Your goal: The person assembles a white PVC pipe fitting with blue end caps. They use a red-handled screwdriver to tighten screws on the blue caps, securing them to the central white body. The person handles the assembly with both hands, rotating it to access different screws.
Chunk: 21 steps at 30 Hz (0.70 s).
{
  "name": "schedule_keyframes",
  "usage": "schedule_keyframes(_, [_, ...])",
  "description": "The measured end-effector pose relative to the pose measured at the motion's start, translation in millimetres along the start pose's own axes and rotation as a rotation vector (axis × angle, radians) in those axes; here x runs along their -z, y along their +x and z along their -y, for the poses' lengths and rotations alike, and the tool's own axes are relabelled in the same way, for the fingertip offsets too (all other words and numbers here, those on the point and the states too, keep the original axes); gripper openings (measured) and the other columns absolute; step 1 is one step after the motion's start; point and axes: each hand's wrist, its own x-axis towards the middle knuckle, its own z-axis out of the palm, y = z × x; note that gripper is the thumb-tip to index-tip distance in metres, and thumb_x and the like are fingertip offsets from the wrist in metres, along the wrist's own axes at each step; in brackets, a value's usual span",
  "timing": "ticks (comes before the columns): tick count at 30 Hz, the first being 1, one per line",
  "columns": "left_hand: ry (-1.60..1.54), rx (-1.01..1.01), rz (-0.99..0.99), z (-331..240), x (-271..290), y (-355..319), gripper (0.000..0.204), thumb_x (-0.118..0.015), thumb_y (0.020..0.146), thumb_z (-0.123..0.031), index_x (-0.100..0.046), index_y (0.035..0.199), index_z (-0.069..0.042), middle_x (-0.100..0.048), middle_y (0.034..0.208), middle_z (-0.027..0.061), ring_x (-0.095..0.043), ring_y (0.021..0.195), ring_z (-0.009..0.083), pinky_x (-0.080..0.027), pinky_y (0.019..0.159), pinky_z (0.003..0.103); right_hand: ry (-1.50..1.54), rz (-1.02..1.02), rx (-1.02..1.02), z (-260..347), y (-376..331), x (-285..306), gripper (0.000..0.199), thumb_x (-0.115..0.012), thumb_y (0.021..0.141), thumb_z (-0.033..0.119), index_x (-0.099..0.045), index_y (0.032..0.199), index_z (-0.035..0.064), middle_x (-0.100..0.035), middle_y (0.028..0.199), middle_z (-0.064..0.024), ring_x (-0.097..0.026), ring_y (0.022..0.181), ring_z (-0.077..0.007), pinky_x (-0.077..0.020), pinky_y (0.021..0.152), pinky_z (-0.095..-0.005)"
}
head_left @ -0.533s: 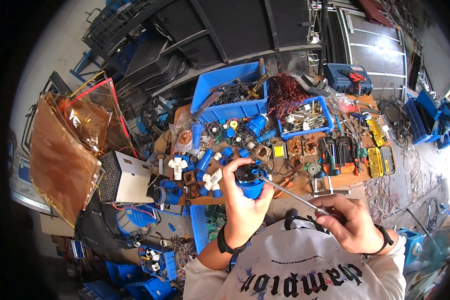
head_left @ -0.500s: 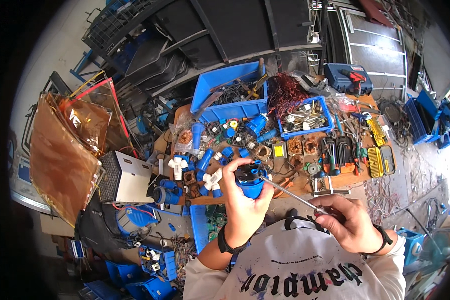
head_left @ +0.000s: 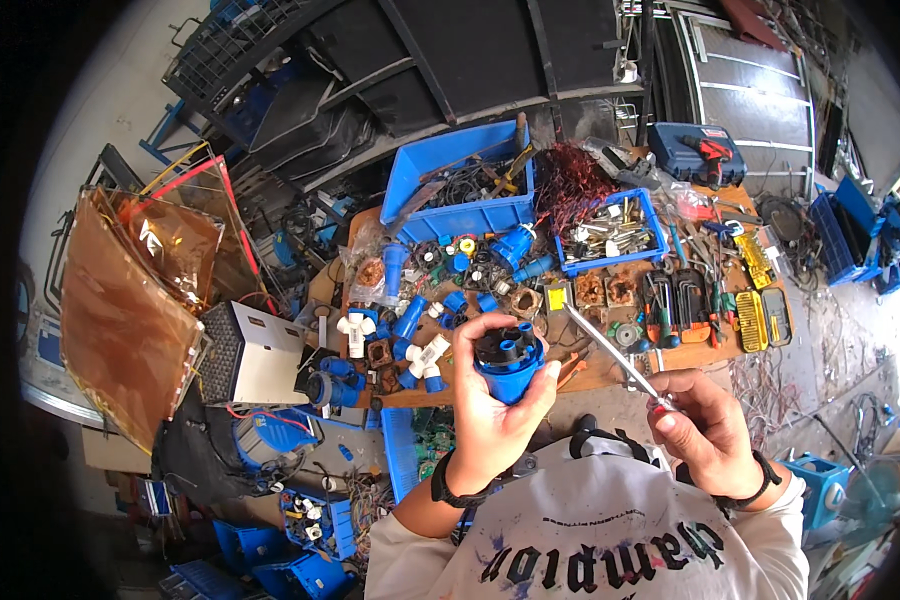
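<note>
My left hand (head_left: 500, 415) is closed around a blue, round industrial plug (head_left: 510, 378), its black inner face with raised blue round openings turned upward. In my right hand (head_left: 705, 430) is a screwdriver (head_left: 610, 345) with a long metal shaft and a reddish handle, mostly hidden by the fingers. Its tip points up and away to the left, over the table's near part and apart from the plug. Beyond my left hand lie white pipe-like fittings (head_left: 428, 358) and several blue plug parts (head_left: 410, 318).
The wooden table (head_left: 610, 375) carries a large blue crate (head_left: 490, 220) of tools and cables, a blue tray (head_left: 660, 255) of metal pieces, and tangled red wire (head_left: 575, 190). Pliers and clamps (head_left: 685, 300) lie right, near a yellow bit case (head_left: 750, 322). A white box (head_left: 260, 355) stands left.
The screwdriver's tip has come off the plug and swung up to the right, my right hand shifting slightly right. My left hand still holds the plug, its black face now more exposed.
</note>
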Motion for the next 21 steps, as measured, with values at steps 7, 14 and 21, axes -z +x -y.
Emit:
schedule_keyframes(7, [0.042,-0.039,0.009,-3,1,0,0.052,-0.070,0.079,0.006,-0.039,0.120,-0.005,-0.056,0.103,0.0083,-0.056,0.094,0.0126,-0.046,0.085,0.027,-0.001,0.059,0.006,-16,3,-1,0.029,-0.062,0.093,0.009,-0.056,0.119,-0.0027,-0.065,0.096,-0.0065,-0.061,0.085,-0.0088,-0.0510,0.075,-0.0240])
schedule_keyframes(14, [0.272,-0.363,0.087,2,9,3,0.056,-0.070,0.078,0.005,-0.039,0.124,-0.001,-0.052,0.115,0.0127,-0.056,0.098,0.0155,-0.046,0.088,0.028,-0.070,0.051,-0.026,-24,5,4,0.029,-0.061,0.094,0.010,-0.056,0.119,-0.0024,-0.065,0.095,-0.0063,-0.059,0.083,-0.0082,-0.0493,0.072,-0.0233])
schedule_keyframes(21, [0.296,-0.370,0.058,5,11,0,0.060,-0.070,0.077,0.008,-0.039,0.128,0.001,-0.058,0.107,0.0136,-0.059,0.095,0.0158,-0.047,0.087,0.029,0.011,0.029,-0.041,-38,12,7,0.028,-0.060,0.094,0.009,-0.055,0.119,-0.0023,-0.065,0.095,-0.0046,-0.058,0.083,-0.0082,-0.0481,0.074,-0.0233])
